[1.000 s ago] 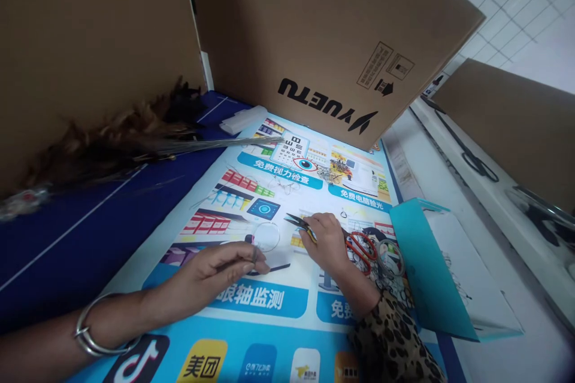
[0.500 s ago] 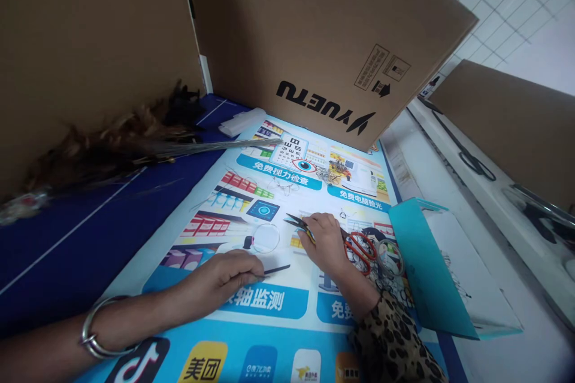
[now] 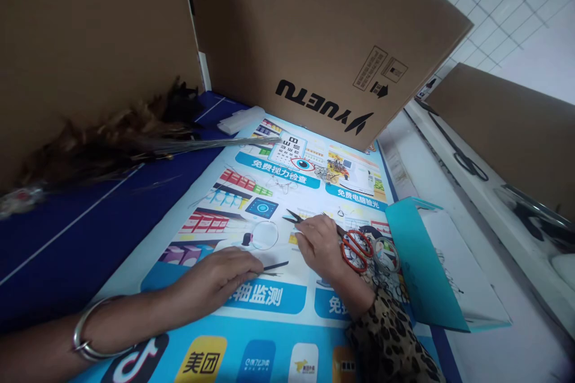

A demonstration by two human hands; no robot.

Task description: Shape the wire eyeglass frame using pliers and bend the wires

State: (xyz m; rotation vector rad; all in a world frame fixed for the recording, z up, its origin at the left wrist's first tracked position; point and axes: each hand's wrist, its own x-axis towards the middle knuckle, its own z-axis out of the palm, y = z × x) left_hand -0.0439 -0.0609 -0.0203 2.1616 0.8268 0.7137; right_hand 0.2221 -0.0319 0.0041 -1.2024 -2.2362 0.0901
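Note:
My left hand (image 3: 233, 268) is closed, its fingers pinching a thin dark strip (image 3: 277, 264) that points right, just above the printed mat. Its exact kind is not clear, and fine strands show under it. My right hand (image 3: 318, 244) is wrapped over a pair of pliers (image 3: 294, 215); their dark pointed jaws stick out to the left, slightly apart, and the handles are hidden by my fingers. Close to the right wrist lie red-handled scissors (image 3: 357, 250) and a roll of clear tape (image 3: 386, 254). A thin wire ring (image 3: 265, 235) lies between the hands.
Brown feathers (image 3: 112, 131) and a bundle of thin wires (image 3: 215, 143) lie at left. A teal box (image 3: 422, 269) stands open at right. Small wire pieces (image 3: 326, 175) sit farther back. A large cardboard box (image 3: 323, 42) walls off the far side.
My right hand has shifted slightly left and closed farther over the pliers, covering their yellow handles. My left hand still holds the strip, now with fine strands showing below it.

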